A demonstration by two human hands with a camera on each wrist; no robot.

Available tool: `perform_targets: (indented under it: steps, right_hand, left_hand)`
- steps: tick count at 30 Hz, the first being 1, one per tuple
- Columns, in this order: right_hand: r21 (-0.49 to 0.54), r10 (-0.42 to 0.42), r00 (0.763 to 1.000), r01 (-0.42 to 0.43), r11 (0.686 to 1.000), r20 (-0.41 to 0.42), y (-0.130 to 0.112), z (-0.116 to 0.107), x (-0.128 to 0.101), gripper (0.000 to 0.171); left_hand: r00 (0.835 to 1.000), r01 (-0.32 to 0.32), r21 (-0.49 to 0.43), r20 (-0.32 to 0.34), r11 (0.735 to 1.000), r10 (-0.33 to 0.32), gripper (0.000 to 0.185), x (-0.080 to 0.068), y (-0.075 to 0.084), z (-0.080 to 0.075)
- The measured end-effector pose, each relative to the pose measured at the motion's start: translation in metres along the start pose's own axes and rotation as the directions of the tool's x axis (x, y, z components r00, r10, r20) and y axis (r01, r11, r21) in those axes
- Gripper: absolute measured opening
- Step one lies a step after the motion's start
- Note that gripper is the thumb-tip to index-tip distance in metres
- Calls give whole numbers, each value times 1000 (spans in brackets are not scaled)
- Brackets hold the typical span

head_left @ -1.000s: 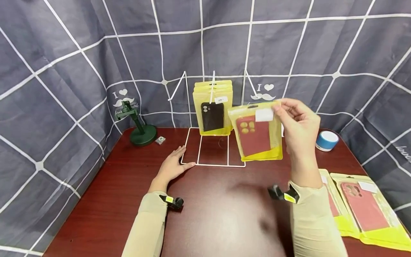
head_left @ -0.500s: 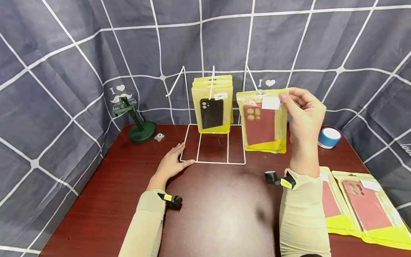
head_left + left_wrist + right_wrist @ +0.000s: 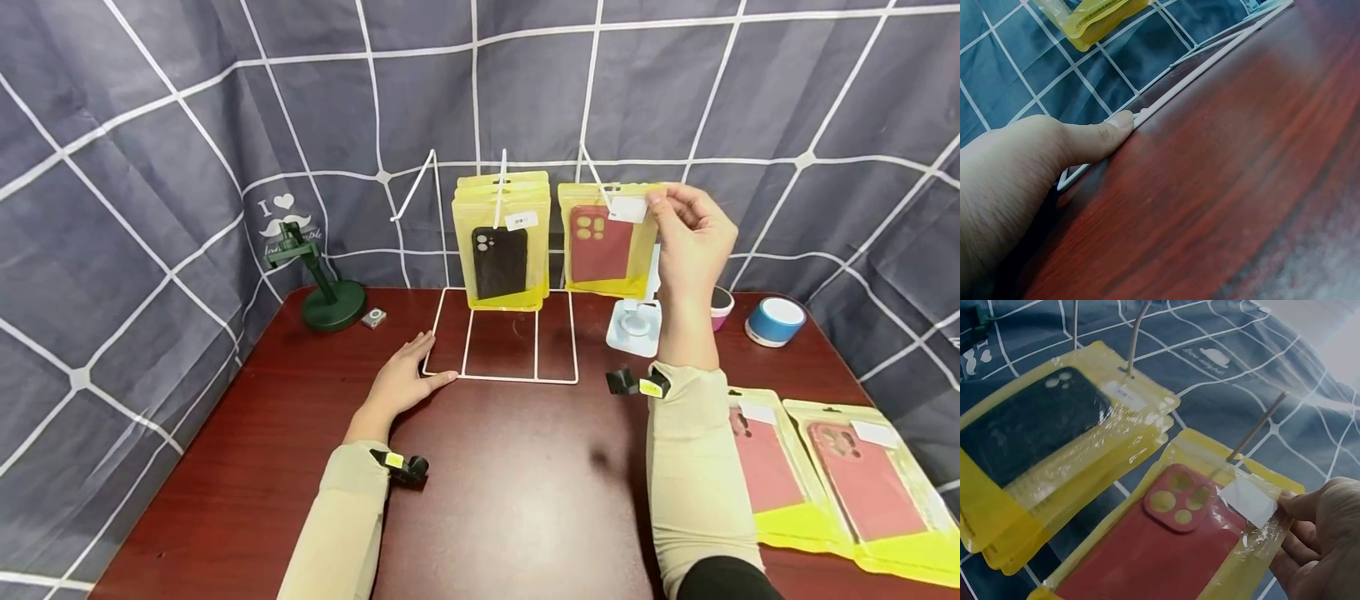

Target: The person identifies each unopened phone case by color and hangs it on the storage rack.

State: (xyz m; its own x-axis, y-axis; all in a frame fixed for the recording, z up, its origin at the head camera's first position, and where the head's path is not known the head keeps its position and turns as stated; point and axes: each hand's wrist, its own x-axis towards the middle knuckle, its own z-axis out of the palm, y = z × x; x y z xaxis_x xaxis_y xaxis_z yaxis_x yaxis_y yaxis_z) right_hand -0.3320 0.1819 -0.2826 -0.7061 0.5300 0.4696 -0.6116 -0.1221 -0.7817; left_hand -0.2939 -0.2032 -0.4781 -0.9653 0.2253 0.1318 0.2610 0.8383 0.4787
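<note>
My right hand (image 3: 693,242) pinches the upper right corner of a yellow-edged clear bag with a red phone case (image 3: 600,246) inside. The bag hangs upright at the right prong (image 3: 597,177) of a white wire display rack (image 3: 517,380); the prong's tip sticks out in front of the bag's top in the head and right wrist views. On the middle prong hang several similar bags, the front one showing a black phone case (image 3: 501,262). With fingers spread, my left hand (image 3: 401,385) rests on the front left corner of the rack's base, its thumb (image 3: 1107,134) against the wire.
Two more bagged red phone cases (image 3: 870,483) lie on the table at the right. Behind them stand a blue round speaker (image 3: 776,322), a pink one (image 3: 722,308) and a pale blue stand (image 3: 633,329). A green phone stand (image 3: 330,304) and a small player (image 3: 373,317) sit at the left.
My right hand has carried the bagged red phone case up and back to the right prong, whose tip now shows in front of the bag. My left hand stays on the base.
</note>
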Motion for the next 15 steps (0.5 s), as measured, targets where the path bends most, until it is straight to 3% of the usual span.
perform_targets:
  steps: [15]
  right_hand:
    - [60, 49, 999, -50, 997, 9, 16, 1, 4, 15]
  left_hand:
    - [1000, 11, -4, -1, 1000, -11, 98, 1, -2, 1]
